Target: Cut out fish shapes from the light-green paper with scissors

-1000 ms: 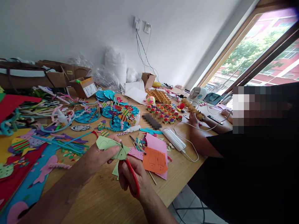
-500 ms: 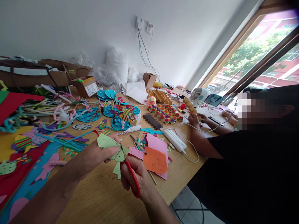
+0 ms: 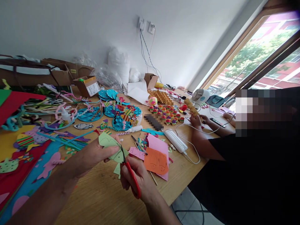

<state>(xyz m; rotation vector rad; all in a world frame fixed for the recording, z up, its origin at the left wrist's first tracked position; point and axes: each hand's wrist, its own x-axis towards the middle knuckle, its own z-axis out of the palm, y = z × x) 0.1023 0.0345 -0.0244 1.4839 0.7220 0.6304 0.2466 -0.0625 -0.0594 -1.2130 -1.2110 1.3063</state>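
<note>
My left hand (image 3: pixel 93 154) pinches a light green paper cut-out (image 3: pixel 109 144) just above the wooden table (image 3: pixel 103 200). My right hand (image 3: pixel 134 176) grips red-handled scissors (image 3: pixel 131 176), and their blades reach up into the green paper's right edge. A small green offcut (image 3: pixel 117 169) lies on the table under the paper. Right of my hands lie an orange paper piece (image 3: pixel 156 161) and a pink sheet (image 3: pixel 156 144).
Coloured foam sheets (image 3: pixel 14 168), pipe cleaners (image 3: pixel 47 107), blue decorated discs (image 3: pixel 117 117) and small paper balls (image 3: pixel 165 114) cover the table. A white power strip (image 3: pixel 175 140) with cable lies right. A person in black (image 3: pixel 246 168) sits at right, holding a brown object (image 3: pixel 192 107).
The view has drifted slightly. My hands stay in place, the scissors still working at the green paper, which has turned a little in my left hand.
</note>
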